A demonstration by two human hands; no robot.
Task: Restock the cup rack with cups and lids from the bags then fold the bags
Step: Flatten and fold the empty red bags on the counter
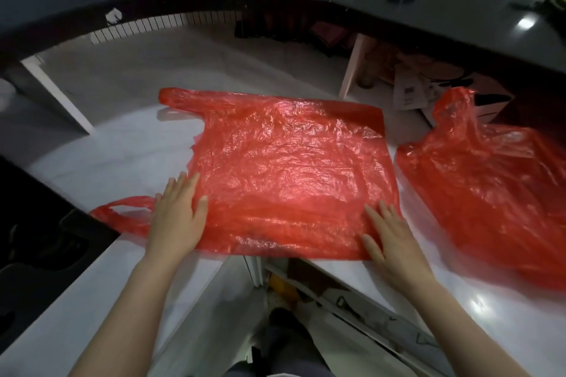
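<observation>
A thin red plastic bag (288, 168) lies flattened on my white counter (122, 162); a second red bag (490, 193) sits crumpled to its right.

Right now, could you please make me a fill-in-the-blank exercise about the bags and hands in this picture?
1. Both plastic bags are ____ in colour.
2. The flattened bag lies under ____ hands, the left hand and the right hand.
3. The crumpled bag lies to the ____ of the flattened one.

Missing words: red; both; right

Flat bag (288, 168) translucent red; crumpled bag (490, 193) red; counter (122, 156) white.
</observation>
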